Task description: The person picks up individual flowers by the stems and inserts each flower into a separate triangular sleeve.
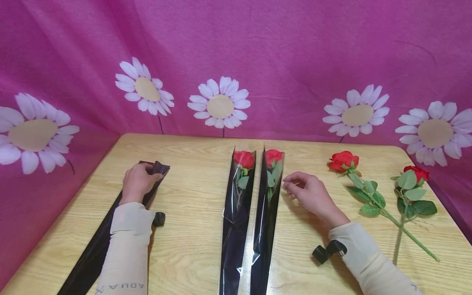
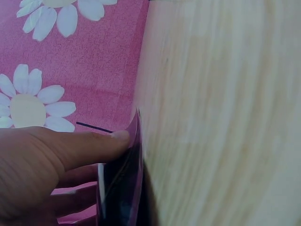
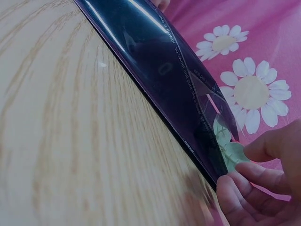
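Note:
My left hand [image 1: 139, 183] pinches the top end of a black flower sleeve [image 1: 96, 246] at the left of the table. In the left wrist view the thumb [image 2: 101, 147] lies on the sleeve's upper edge [image 2: 136, 136], the other fingers partly behind it. Two roses in black sleeves with clear fronts, a left wrapped rose [image 1: 244, 159] and a right wrapped rose [image 1: 274, 156], lie side by side in the middle. Beside the right one is my right hand [image 1: 311, 194], fingers loosely bent, fingertips right at the sleeve's edge near its leaves [image 3: 230, 153].
Two unwrapped red roses, one [image 1: 343, 161] with its long stem slanting toward the front and another [image 1: 416, 174] nearer the edge, lie on the right of the wooden table [image 1: 184, 246]. A magenta cloth [image 1: 276, 61] printed with daisies hangs behind.

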### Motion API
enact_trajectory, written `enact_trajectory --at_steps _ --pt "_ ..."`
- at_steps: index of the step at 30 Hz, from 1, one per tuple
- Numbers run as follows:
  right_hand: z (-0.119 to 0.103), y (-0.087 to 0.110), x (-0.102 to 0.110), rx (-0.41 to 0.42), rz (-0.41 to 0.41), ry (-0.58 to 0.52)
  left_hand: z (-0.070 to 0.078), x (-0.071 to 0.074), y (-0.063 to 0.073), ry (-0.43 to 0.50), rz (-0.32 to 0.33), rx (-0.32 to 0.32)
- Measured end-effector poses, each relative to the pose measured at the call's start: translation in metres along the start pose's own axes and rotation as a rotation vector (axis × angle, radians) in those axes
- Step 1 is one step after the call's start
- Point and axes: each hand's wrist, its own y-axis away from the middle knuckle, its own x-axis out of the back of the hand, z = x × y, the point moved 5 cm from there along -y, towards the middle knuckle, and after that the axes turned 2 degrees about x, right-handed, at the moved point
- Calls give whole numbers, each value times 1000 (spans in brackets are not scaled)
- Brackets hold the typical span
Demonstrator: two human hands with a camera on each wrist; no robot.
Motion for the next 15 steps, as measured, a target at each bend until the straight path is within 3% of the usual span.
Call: enact_trajectory --at_steps 7,15 --pt "0 0 1 11 4 5 3 10 4 58 117 -19" --pt "0 0 1 17 5 -3 21 22 11 106 193 -47"
